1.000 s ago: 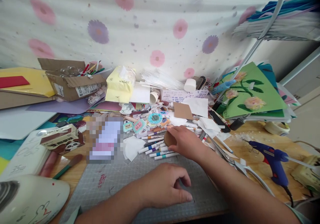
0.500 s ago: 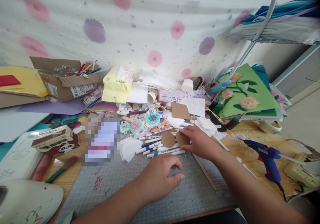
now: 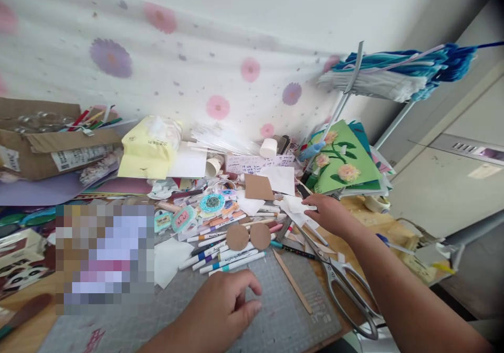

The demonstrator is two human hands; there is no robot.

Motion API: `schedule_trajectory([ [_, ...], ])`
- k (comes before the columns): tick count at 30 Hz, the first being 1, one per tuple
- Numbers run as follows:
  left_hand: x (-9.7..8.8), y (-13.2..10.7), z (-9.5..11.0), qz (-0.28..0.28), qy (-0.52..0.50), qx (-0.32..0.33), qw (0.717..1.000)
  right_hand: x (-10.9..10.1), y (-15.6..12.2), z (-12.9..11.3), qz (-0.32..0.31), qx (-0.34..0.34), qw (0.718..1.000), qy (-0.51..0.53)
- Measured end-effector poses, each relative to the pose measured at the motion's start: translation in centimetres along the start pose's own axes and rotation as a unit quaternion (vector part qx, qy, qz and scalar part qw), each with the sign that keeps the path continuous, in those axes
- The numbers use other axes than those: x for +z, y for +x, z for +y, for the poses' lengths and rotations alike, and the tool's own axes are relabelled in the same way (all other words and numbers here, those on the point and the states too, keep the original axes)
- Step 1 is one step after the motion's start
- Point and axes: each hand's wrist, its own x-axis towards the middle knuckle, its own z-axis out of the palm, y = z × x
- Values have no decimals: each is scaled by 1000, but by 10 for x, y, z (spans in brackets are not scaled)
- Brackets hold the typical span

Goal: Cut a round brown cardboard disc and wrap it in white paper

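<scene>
My left hand (image 3: 226, 300) hovers over the grey cutting mat (image 3: 271, 311), its fingers loosely curled, with a gap between thumb and forefinger and nothing in it. My right hand (image 3: 331, 215) reaches to white paper scraps (image 3: 295, 206) at the right of the pile, thumb and fingers apart; whether the fingertips touch the paper I cannot tell. Two round brown cardboard discs (image 3: 260, 236) lie side by side on several acrylic markers (image 3: 232, 261). Behind them is a square brown card (image 3: 259, 186). Big metal scissors (image 3: 334, 279) lie below my right forearm.
A thin wooden stick (image 3: 293, 282) rests on the mat. At left stand a cardboard box (image 3: 39, 159) and a panda-print pack (image 3: 23, 258). Green flower-decorated card (image 3: 342, 159) leans at the back right, below bundled pipe cleaners (image 3: 394, 75). A blurred, pixelated patch covers part of the left.
My right hand has let go of the right-hand cardboard disc and moved right to the white scraps. The view has turned right, bringing the scissors into sight. My left hand keeps its curled shape.
</scene>
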Motion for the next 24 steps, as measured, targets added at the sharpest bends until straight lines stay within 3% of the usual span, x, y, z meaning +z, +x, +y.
schedule_trajectory([
  [7, -4, -1, 12, -57, 9, 4, 998, 24, 24, 13, -49, 23, 998, -15],
  [17, -4, -1, 9, -67, 6, 2, 998, 35, 34, 10, -72, 65, 995, 22],
  [24, -6, -2, 11, -38, -27, 6, 999, 35, 36, 19, -50, 149, 977, 142],
])
